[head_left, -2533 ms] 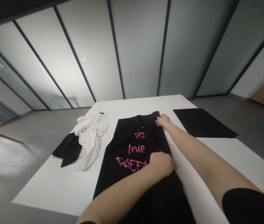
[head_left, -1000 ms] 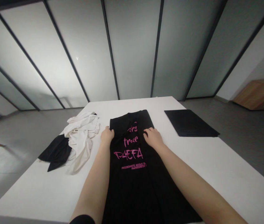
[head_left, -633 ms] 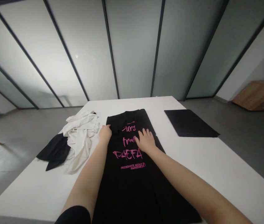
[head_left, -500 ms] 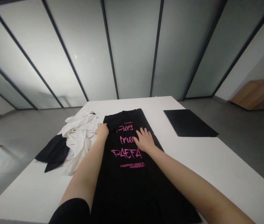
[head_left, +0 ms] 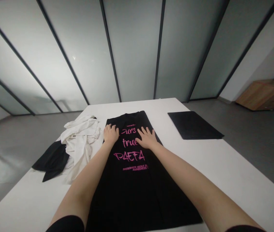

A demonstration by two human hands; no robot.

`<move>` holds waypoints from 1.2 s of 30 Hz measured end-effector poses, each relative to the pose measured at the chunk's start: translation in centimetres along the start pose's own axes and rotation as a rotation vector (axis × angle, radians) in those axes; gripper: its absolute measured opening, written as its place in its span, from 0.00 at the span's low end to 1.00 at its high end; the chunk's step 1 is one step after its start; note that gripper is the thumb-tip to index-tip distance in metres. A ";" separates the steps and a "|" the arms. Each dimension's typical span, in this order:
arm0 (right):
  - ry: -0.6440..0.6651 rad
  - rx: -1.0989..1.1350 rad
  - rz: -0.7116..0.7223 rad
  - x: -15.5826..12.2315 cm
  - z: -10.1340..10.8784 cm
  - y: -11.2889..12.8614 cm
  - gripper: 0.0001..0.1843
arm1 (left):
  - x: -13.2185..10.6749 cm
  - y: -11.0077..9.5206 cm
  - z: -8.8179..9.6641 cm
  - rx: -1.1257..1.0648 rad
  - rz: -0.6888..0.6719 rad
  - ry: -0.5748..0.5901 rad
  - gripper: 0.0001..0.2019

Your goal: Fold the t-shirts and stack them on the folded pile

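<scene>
A black T-shirt (head_left: 137,190) with pink lettering lies lengthwise on the white table (head_left: 224,167), its sides folded in to a long strip. My left hand (head_left: 110,133) rests flat on its upper left part, fingers spread. Flat on the upper right part, beside the pink words, lies my right hand (head_left: 147,138) with its fingers apart. Neither hand holds anything.
A heap of white cloth (head_left: 82,138) over a black garment (head_left: 51,161) lies on the table's left side. A flat folded black piece (head_left: 193,125) sits at the far right. Glass wall panels stand behind; a wooden cabinet (head_left: 262,94) is at the far right.
Both hands left the shirt's right edge and came to its upper part. The left hand slid from the left edge onto the cloth and opened flat; the right hand moved up a little.
</scene>
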State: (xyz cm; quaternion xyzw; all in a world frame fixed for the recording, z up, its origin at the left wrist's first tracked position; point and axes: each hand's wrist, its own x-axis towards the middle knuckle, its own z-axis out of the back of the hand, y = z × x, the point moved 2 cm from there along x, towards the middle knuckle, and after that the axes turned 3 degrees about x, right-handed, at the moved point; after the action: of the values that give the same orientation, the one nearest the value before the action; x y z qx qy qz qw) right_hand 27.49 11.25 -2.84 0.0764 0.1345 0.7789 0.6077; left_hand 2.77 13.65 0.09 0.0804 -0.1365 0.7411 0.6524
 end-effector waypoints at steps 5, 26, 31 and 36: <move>-0.021 -0.020 0.015 1.3 0.1 -0.5 0.44 | -3.4 -2.3 -1.6 0.037 -0.088 0.223 0.35; -0.057 0.028 0.018 6.0 1.0 -2.8 0.42 | -1.0 -4.4 -3.1 -0.080 -0.046 0.190 0.35; -0.212 0.219 0.022 4.9 1.2 -3.2 0.32 | -1.4 -3.7 -2.4 -0.164 -0.033 0.108 0.28; -0.363 0.444 0.054 2.2 1.8 -4.7 0.29 | -1.7 -2.9 -1.4 -0.285 -0.054 0.033 0.23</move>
State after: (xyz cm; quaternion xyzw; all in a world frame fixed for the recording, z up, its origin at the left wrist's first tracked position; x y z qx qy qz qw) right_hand 31.79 14.62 -2.61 0.3493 0.1887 0.7199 0.5693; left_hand 5.95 12.83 -1.43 -0.0217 -0.2273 0.6975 0.6792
